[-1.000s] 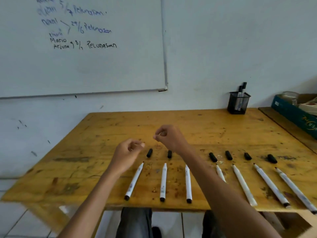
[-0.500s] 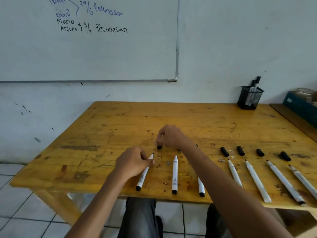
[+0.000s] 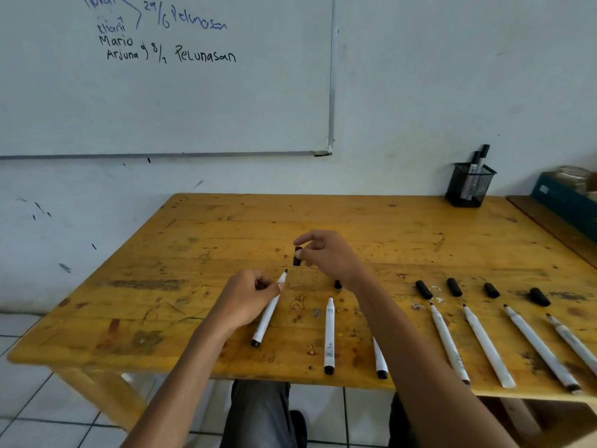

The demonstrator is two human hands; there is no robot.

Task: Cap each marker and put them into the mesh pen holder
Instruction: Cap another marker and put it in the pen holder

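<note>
My left hand point(image 3: 247, 300) grips the leftmost white marker point(image 3: 266, 318), its black tip raised and pointing up-right. My right hand point(image 3: 329, 255) pinches a black cap point(image 3: 297, 256) just above that tip, a small gap between them. Several more uncapped white markers lie in a row near the table's front edge, one point(image 3: 329, 334) just right of my left hand. Loose black caps lie above them, such as one point(image 3: 424, 289) on the right. The black mesh pen holder point(image 3: 470, 185) stands at the far right by the wall with capped markers in it.
The yellow wooden table point(image 3: 226, 221) is scuffed and stained. A whiteboard point(image 3: 193, 92) hangs on the wall behind. A green box point(image 3: 568, 202) sits on a second surface at the far right. Tiled floor and my knees show below the front edge.
My left hand closed on the leftmost marker and lifted its tip. My right hand picked up the cap from the table and raised it above the tip.
</note>
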